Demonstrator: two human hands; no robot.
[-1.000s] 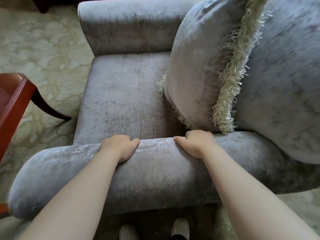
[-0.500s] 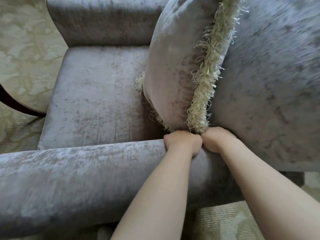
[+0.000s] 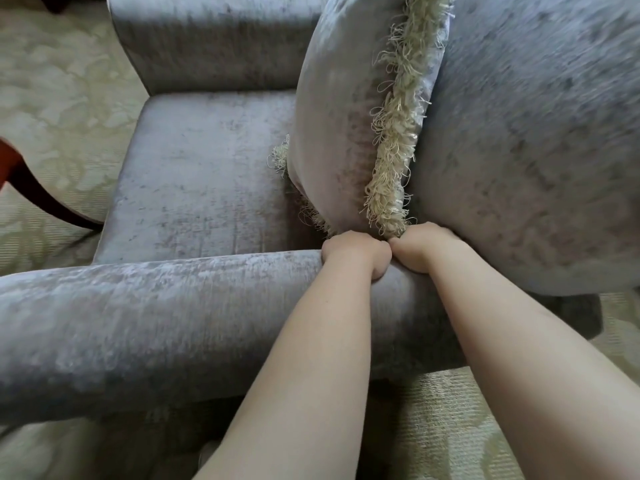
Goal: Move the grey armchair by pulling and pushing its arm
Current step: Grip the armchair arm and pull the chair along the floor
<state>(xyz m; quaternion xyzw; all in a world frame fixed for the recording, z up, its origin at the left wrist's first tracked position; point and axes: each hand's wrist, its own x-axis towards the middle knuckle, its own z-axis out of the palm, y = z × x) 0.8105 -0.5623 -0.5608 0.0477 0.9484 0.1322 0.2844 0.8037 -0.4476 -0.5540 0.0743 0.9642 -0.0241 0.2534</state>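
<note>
The grey velvet armchair (image 3: 207,174) fills most of the view. Its near arm (image 3: 156,320) runs across from the left edge to the backrest (image 3: 540,140) at the right. My left hand (image 3: 353,252) grips the top of that arm close to the backrest, fingers curled over the inner side. My right hand (image 3: 420,245) grips the arm right beside it, touching the left hand, pressed against the foot of the backrest. A grey cushion (image 3: 343,109) with cream fringe stands on the seat, leaning on the backrest just above both hands.
Pale patterned carpet (image 3: 59,98) lies to the left and under me. A dark red wooden table leg (image 3: 38,192) curves in at the left edge, close to the chair's front corner. The chair's far arm (image 3: 214,39) is at the top.
A second ago my hands were apart on the middle of the arm; both have since slid right to the backrest end and now touch. The table has shifted toward the left edge of view.
</note>
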